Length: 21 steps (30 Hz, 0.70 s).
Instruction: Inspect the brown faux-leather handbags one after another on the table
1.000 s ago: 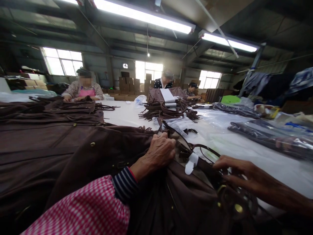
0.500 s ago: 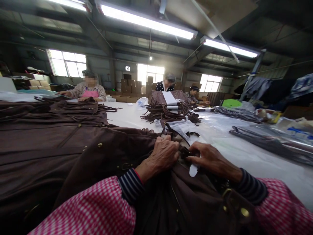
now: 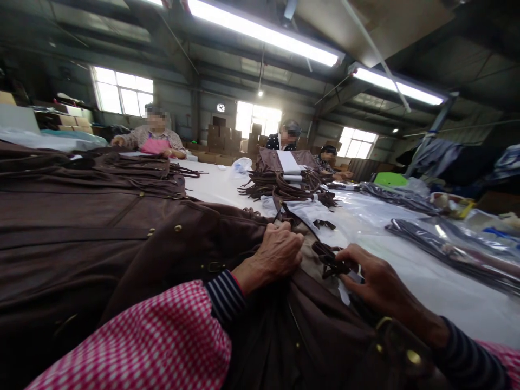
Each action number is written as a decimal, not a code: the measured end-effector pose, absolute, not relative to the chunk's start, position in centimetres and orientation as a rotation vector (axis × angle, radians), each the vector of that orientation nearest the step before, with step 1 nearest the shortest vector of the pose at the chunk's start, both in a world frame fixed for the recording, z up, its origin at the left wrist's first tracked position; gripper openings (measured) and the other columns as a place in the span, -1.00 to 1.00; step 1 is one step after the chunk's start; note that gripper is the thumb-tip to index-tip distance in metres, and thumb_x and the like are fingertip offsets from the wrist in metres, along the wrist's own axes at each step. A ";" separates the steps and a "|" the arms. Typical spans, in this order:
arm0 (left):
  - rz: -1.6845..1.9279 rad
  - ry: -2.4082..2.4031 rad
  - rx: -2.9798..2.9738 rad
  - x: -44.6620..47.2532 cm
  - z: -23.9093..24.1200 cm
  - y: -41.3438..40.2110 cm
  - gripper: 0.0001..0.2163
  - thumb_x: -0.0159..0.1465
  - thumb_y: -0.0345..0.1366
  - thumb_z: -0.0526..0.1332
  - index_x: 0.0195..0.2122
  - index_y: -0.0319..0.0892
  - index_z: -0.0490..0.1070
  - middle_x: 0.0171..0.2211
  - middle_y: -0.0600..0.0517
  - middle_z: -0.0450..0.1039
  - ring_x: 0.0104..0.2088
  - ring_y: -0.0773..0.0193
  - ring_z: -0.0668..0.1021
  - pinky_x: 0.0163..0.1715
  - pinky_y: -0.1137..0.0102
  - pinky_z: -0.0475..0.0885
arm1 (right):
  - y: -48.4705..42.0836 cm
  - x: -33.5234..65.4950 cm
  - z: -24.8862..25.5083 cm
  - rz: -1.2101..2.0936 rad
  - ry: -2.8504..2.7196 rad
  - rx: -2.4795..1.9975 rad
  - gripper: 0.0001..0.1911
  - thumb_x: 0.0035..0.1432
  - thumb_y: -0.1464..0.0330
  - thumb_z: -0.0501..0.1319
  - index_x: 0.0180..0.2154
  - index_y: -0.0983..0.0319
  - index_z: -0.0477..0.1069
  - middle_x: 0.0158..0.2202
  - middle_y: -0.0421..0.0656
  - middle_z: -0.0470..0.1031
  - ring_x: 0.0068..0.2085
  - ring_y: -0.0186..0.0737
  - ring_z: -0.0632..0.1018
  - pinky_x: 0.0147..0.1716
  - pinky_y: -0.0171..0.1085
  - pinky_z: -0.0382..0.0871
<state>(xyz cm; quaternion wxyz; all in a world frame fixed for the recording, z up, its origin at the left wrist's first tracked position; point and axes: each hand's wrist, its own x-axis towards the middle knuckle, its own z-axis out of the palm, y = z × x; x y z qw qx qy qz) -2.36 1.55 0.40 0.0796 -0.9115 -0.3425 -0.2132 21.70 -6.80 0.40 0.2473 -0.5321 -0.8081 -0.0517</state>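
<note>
My left hand (image 3: 280,250) is closed on the upper edge of a dark brown leather-look bag (image 3: 312,309), which shows a zip, brass-coloured fittings and a beige lining at its opening. Its fingertips are partly hidden by the hand itself. In my right hand (image 3: 371,273), thumb and fingers pinch a looped bundle of dark brown cords (image 3: 328,260) above the opening. A white strip (image 3: 343,292) hangs just below those fingers. To the left, more brown leather-look pieces (image 3: 81,206) with brass studs and a small buckle lie spread out.
A stack of brown bags (image 3: 284,181) with white paper bands stands ahead on the white table (image 3: 219,187). Plastic-wrapped dark items (image 3: 450,249) lie at right. Across the table sit a person in a pink apron (image 3: 156,145) and two other people. Crumpled clear plastic (image 3: 240,168) lies near the stack.
My right hand has moved right and drawn the cord bundle away from my left hand, showing more of the beige lining. The left hand keeps its grip. The view has shifted slightly.
</note>
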 end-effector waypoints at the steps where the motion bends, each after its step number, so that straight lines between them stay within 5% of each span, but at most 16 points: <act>1: -0.631 -1.028 -2.727 -2.3 0.4 1.6 -0.91 0.27 -0.27 0.15 -0.33 -0.15 0.38 -0.35 -0.05 0.49 -0.09 0.03 0.46 -0.22 0.16 0.24 | -7.0 21.6 0.2 -0.220 -2.235 -1.397 -0.77 0.15 0.47 0.14 -0.13 0.20 0.40 -0.19 -0.12 0.47 -0.21 -0.13 0.52 -0.24 -0.21 0.39; 8: -0.593 -1.068 -2.746 -2.4 0.8 1.4 -0.91 0.27 -0.27 0.15 -0.33 -0.14 0.39 -0.35 -0.05 0.49 -0.09 0.06 0.47 -0.19 0.18 0.25 | -7.2 20.6 -1.2 -0.530 -2.314 -1.169 -0.74 0.15 0.57 0.05 -0.16 0.22 0.38 -0.18 -0.01 0.47 -0.11 -0.01 0.52 -0.21 -0.15 0.41; 21: -0.570 -1.084 -2.776 -2.3 1.2 1.1 -0.90 0.28 -0.28 0.16 -0.32 -0.16 0.42 -0.33 -0.07 0.50 -0.07 0.04 0.46 -0.16 0.19 0.27 | -6.1 21.9 0.1 0.223 -2.029 -1.539 -0.77 0.15 0.32 0.24 -0.14 0.19 0.52 -0.31 -0.21 0.53 -0.38 -0.22 0.46 -0.38 -0.25 0.33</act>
